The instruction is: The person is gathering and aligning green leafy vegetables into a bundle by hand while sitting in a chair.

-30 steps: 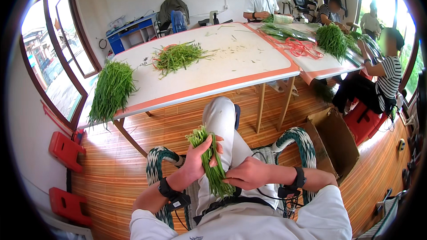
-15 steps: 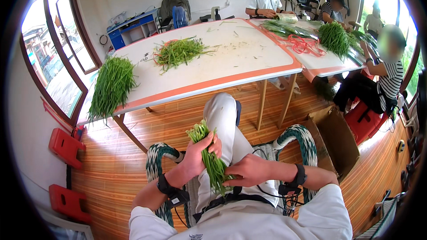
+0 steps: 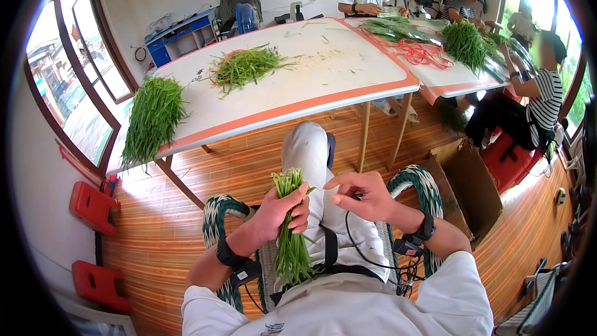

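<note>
Loose white shirt (image 3: 354, 311) with short, wide sleeves (image 3: 453, 289); small dark print (image 3: 272, 330) on its front; off-white trousers (image 3: 303, 149); black belt (image 3: 353, 270) at waist, black strap (image 3: 330, 247) over lap; dark shoe (image 3: 331, 149) partly hidden behind trouser leg; black cord (image 3: 355, 242) curving across trousers; left hand (image 3: 283, 211) and right hand (image 3: 367, 196) bare; left wristband (image 3: 227, 252) black, boxy black module (image 3: 251, 269) with pale label (image 3: 243, 275) attached below, thin black cable (image 3: 252, 302) hanging from it; right wristband (image 3: 426, 227) also black, similar dark box (image 3: 407, 247) beside it, loose black cables (image 3: 408, 274) bunched beneath
</note>
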`<act>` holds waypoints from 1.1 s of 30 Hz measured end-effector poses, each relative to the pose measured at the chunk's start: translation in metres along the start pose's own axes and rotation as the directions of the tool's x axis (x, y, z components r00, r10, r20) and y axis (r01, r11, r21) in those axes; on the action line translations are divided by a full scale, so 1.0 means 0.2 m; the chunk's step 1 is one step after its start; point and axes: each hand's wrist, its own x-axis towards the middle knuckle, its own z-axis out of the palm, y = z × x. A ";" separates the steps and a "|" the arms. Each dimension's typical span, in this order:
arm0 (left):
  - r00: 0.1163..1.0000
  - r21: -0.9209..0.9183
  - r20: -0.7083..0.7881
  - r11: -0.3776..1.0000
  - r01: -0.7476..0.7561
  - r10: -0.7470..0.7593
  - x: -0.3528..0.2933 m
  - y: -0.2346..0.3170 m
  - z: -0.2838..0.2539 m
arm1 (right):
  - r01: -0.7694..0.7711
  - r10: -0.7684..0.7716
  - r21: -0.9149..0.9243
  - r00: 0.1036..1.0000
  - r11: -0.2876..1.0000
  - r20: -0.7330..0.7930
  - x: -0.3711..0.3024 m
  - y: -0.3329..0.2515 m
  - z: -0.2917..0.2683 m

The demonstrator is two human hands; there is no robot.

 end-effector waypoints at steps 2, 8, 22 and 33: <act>0.999 -0.001 -0.001 0.999 0.050 -0.050 0.00 -0.01 0.01 | 0.073 -0.071 -0.036 0.997 0.997 0.037 -0.01 0.00 0.02; 0.995 0.126 0.022 0.988 0.089 -0.093 0.00 -0.05 0.01 | 0.139 -0.113 -0.152 0.979 0.978 0.170 -0.03 -0.03 0.07; 0.989 0.104 0.088 0.988 0.111 -0.120 0.03 -0.09 0.01 | -0.051 0.061 -0.255 0.998 0.966 0.032 -0.03 -0.01 0.11; 0.990 0.242 0.139 0.970 -0.015 -0.020 0.01 -0.07 0.02 | -0.061 0.068 -0.196 0.997 0.979 0.031 -0.02 0.01 0.09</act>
